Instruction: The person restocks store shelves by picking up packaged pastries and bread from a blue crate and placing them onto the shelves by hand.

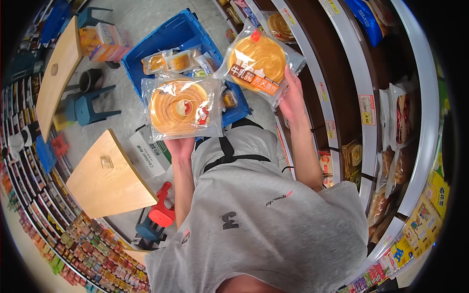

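Note:
My left hand (181, 148) is closed on the lower edge of a clear bag with a round spiral bread (178, 105) in it; most of its fingers are hidden behind the bag. A second packaged round bread (258, 61), with white and orange printing on its wrapper, is gripped at its right side by my right hand (292, 96). Both packs are held up side by side, their edges meeting or overlapping. Behind them on the floor stands a blue crate (134, 61) containing several wrapped breads (178, 61).
Shelves (337, 93) with price tags and packaged breads (401, 117) curve along my right. To the left are wooden tables (110, 180), blue stools (93, 107), a red stool (162, 212) and a white carton (149, 151). Stocked shelves (93, 244) line the far left.

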